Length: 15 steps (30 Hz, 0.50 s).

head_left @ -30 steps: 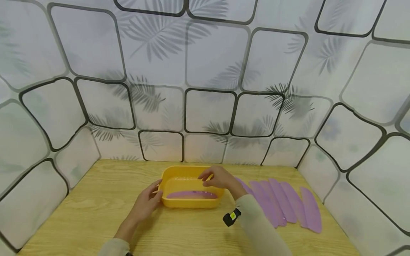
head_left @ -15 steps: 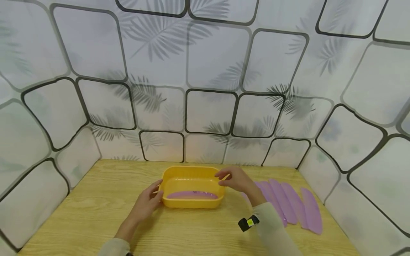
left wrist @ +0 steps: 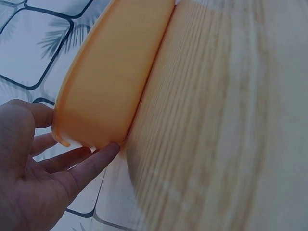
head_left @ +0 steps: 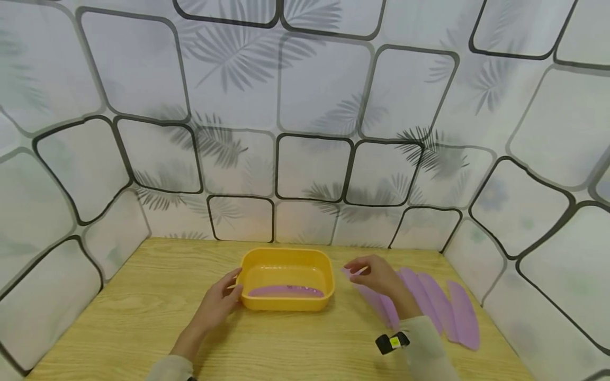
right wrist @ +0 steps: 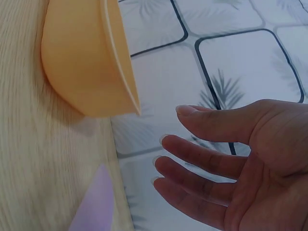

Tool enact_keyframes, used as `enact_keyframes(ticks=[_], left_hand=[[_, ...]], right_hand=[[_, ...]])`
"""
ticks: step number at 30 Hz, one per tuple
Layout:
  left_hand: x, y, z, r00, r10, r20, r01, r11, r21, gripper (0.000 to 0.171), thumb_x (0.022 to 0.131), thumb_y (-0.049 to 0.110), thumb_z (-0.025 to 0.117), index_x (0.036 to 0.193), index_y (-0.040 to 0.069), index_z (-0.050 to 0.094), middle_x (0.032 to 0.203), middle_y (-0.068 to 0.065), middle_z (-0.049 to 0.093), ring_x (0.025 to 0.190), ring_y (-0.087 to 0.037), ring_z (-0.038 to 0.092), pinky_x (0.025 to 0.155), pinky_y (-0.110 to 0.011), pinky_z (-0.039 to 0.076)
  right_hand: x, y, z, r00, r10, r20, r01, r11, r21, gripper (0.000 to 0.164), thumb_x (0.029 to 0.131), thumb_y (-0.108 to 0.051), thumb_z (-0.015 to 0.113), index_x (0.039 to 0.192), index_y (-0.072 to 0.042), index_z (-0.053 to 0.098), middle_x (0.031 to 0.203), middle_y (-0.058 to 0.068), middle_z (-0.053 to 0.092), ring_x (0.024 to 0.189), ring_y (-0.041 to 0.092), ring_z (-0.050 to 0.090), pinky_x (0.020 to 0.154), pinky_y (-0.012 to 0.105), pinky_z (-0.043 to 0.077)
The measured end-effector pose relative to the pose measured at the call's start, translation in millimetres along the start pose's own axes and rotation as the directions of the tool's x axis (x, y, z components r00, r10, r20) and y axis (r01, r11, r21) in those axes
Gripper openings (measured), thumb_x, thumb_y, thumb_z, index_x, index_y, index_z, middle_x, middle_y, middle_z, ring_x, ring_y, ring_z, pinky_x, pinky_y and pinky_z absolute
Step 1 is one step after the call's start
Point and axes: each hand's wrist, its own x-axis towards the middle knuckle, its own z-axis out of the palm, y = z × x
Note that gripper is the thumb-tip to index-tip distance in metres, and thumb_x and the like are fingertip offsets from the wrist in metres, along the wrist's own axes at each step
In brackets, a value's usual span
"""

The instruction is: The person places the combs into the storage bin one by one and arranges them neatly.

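Note:
A yellow rectangular plastic basin (head_left: 286, 304) stands in mid-table in the head view. Inside, along its near side, lies a long purple piece (head_left: 286, 290) with small dark and light specks. My left hand (head_left: 216, 304) rests against the basin's left end, fingers extended; the left wrist view shows fingertips at the outer wall. To the right of the basin, my right hand (head_left: 378, 275) hovers with relaxed, parted fingers over a flat, tapered purple piece (head_left: 374, 301). Nothing lies between those fingers in the right wrist view, where a purple tip (right wrist: 98, 197) shows below.
Several more purple pieces (head_left: 436, 299) lie side by side on the right of the wooden table (head_left: 267, 349), partly hidden by my right forearm. A patterned wall covering (head_left: 310, 164) encloses the table at the back and both sides.
My right hand has moved right, from above the basin to over the purple pieces. My left hand, the basin and the piece inside have stayed put.

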Motion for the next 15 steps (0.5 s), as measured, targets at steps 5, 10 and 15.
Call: enact_keyframes(ticks=[5, 10, 15], left_hand=[[0.1, 0.5, -0.1, 1.000, -0.001, -0.007, 0.001, 1.000, 0.002, 0.053, 0.108, 0.013, 0.053, 0.157, -0.002, 0.038, 0.148, -0.035, 0.049, 0.130, -0.047, 0.059, 0.090, -0.041, 0.064], [-0.1, 0.7, -0.6, 1.000, 0.009, -0.011, -0.009, 1.000, 0.009, 0.053, 0.108, 0.013, 0.053, 0.157, -0.002, 0.038, 0.148, -0.035, 0.049, 0.130, -0.048, 0.059, 0.090, -0.041, 0.064], [-0.2, -0.8, 0.3, 1.000, 0.012, -0.017, -0.012, 1.000, 0.011, 0.052, 0.108, 0.013, 0.053, 0.156, -0.002, 0.039, 0.148, -0.035, 0.050, 0.129, -0.048, 0.060, 0.090, -0.041, 0.064]], right_hand=[[-14, 10, -6, 1.000, 0.010, -0.018, -0.010, 1.000, -0.010, 0.029, 0.094, -0.008, 0.074, 0.121, 0.002, 0.073, 0.114, 0.025, 0.074, 0.091, 0.028, 0.074, 0.079, 0.036, 0.064], [-25, 16, -10, 0.998, 0.037, -0.043, -0.038, 0.999, -0.013, 0.030, 0.093, -0.009, 0.074, 0.121, 0.002, 0.073, 0.113, 0.025, 0.074, 0.091, 0.028, 0.073, 0.079, 0.037, 0.063], [-33, 21, -12, 0.996, 0.066, -0.064, -0.067, 0.998, -0.020, 0.030, 0.093, -0.008, 0.075, 0.121, 0.001, 0.073, 0.113, 0.024, 0.074, 0.092, 0.028, 0.073, 0.079, 0.038, 0.063]])
